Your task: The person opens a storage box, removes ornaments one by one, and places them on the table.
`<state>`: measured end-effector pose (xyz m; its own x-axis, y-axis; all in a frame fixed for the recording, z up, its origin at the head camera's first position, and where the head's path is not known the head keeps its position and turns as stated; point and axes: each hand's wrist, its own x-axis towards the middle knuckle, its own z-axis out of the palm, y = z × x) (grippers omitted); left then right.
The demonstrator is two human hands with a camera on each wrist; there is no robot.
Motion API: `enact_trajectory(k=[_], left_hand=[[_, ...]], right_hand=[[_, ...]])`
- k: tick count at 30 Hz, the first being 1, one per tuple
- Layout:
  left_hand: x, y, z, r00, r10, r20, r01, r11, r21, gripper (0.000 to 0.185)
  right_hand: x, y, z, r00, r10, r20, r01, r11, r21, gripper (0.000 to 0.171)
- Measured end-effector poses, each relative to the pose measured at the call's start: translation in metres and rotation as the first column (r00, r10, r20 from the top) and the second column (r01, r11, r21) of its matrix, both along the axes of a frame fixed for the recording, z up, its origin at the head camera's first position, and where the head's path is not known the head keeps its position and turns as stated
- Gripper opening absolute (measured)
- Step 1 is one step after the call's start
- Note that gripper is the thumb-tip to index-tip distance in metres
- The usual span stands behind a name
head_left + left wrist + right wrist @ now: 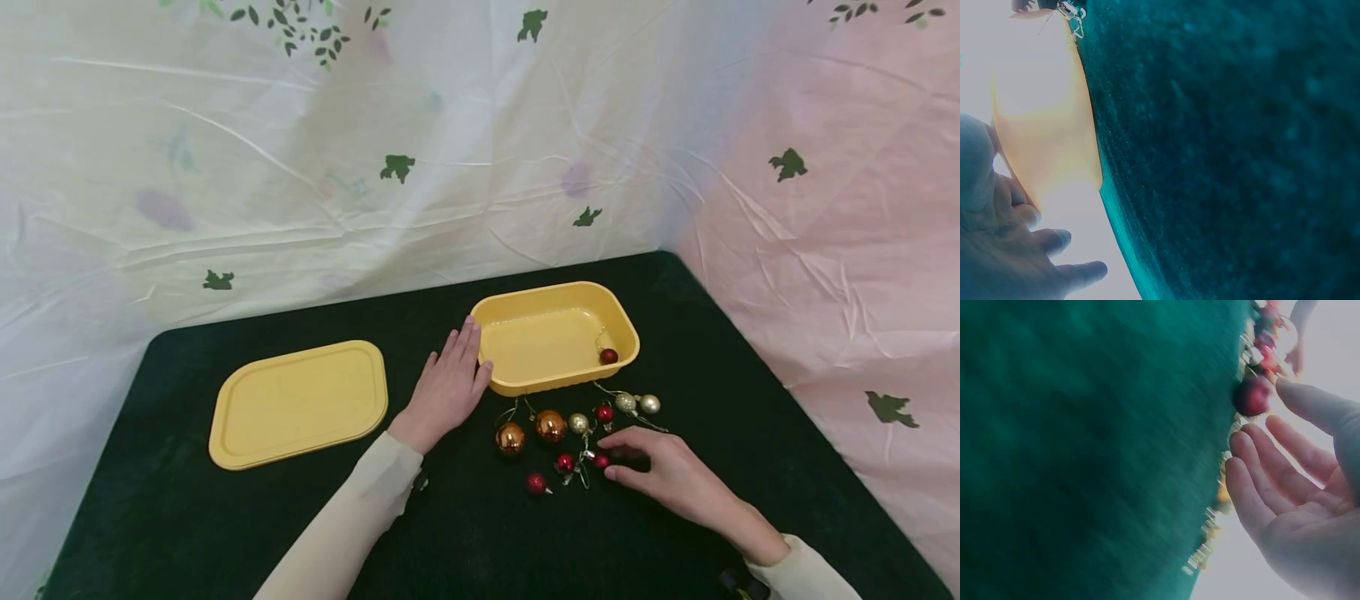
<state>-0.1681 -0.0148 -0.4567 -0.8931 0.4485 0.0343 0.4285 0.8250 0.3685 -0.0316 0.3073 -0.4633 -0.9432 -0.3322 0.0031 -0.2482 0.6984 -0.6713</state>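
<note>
My left hand (pixel 447 387) lies flat on the dark green cloth, its straight fingers against the left end of a yellow tray (pixel 525 385). One small red bauble (pixel 608 356) sits in the tray's right corner. In front of the tray lie several loose baubles: two copper ones (pixel 511 437), gold ones (pixel 626 402) and small red ones (pixel 564 462). My right hand (pixel 660 471) reaches in from the right, and its fingertips touch a small red bauble (pixel 600 460). In the right wrist view the fingers (pixel 1272 469) are spread and straight beside that red bauble (pixel 1254 395).
A yellow lid (pixel 300 402) lies flat at the left of the table. A pale floral sheet (pixel 375 167) hangs behind and to the right. The green cloth (pixel 225 517) stretches to the near edge.
</note>
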Motion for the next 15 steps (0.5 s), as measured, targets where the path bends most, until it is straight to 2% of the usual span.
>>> enact_trajectory(k=[4, 9, 15], left_hand=[[0.0, 0.0, 0.001, 1.0, -0.004, -0.006, 0.004, 1.0, 0.01, 0.068], [0.0, -0.001, 0.0, 1.0, 0.001, -0.007, -0.001, 1.0, 0.012, 0.068], [0.0, 0.0, 0.0, 1.0, -0.001, -0.003, 0.001, 1.0, 0.007, 0.068]], right_hand=[[0.001, 0.007, 0.019, 0.992, -0.038, -0.118, 0.043, 0.998, 0.035, 0.03], [-0.008, 0.015, 0.045, 0.958, -0.088, -0.273, 0.116, 0.989, 0.087, 0.028], [-0.028, 0.018, 0.058, 0.934, -0.138, -0.329, 0.17, 0.983, 0.07, 0.028]])
